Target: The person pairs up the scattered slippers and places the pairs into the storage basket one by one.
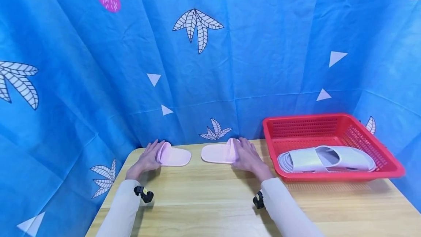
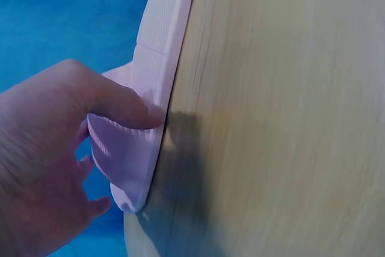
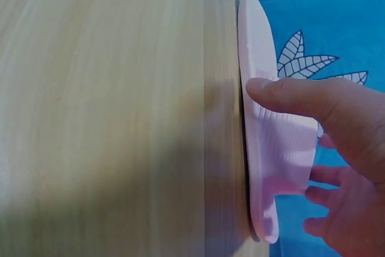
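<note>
Two pale pink slippers lie at the back of the wooden table, with their heel ends facing each other. My left hand (image 1: 148, 158) grips the left slipper (image 1: 178, 157) at its strap end. In the left wrist view, the thumb presses the near edge of the sole, and the other fingers curve round the far side, partly hidden. Round the strap of the right slipper (image 1: 213, 153) is my right hand (image 1: 247, 157). Its thumb lies along the near side in the right wrist view, with the fingers spread at the strap's far side.
A red plastic basket (image 1: 388, 158) stands on the right of the table (image 1: 210, 200), holding white slippers (image 1: 350, 158) near its front wall. Directly behind the table edge hangs a blue patterned curtain (image 1: 273, 46), which also runs along both sides.
</note>
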Demonstrator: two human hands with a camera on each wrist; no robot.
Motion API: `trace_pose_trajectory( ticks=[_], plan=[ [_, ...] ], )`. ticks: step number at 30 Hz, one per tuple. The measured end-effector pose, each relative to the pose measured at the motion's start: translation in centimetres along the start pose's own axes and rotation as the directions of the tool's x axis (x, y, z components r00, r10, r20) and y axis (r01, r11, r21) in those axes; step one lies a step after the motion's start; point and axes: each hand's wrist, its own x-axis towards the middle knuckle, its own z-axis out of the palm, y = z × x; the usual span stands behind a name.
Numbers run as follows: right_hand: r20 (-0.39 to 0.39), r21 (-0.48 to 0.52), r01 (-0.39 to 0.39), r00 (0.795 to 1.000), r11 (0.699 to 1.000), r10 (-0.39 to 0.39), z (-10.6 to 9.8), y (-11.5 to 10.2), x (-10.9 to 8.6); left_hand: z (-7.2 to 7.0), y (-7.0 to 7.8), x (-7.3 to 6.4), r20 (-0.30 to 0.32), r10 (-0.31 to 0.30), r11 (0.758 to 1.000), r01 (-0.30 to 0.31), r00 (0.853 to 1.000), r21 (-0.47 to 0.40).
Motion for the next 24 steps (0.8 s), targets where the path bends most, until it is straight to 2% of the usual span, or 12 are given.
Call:
trace_pose_trajectory(
  ticks=[5, 12, 20, 24],
  plan=[
    [-0.015, -0.01, -0.007, 1.0, 1.0, 0.007, 0.1, -0.1, 0.2, -0.3, -0.5, -0.3, 0.014, -0.013, 0.998, 0.014, 1.0, -0.068],
    [-0.011, -0.021, -0.022, 1.0, 1.0, 0.022, 0.4, -0.3, 0.2, -0.4, -0.9, -0.5, -0.012, 0.012, 0.994, -0.013, 1.0, -0.104],
    [0.001, -0.019, -0.036, 0.999, 0.999, 0.036, 0.7, -0.4, 0.0, -0.3, -0.7, -1.3, -0.014, -0.091, 0.985, 0.088, 0.996, -0.147],
    [0.009, -0.026, -0.034, 0.999, 0.999, 0.034, 0.6, -0.5, -0.1, -0.3, -0.8, -1.5, -0.035, -0.085, 0.987, 0.079, 0.996, -0.137]
  ],
)
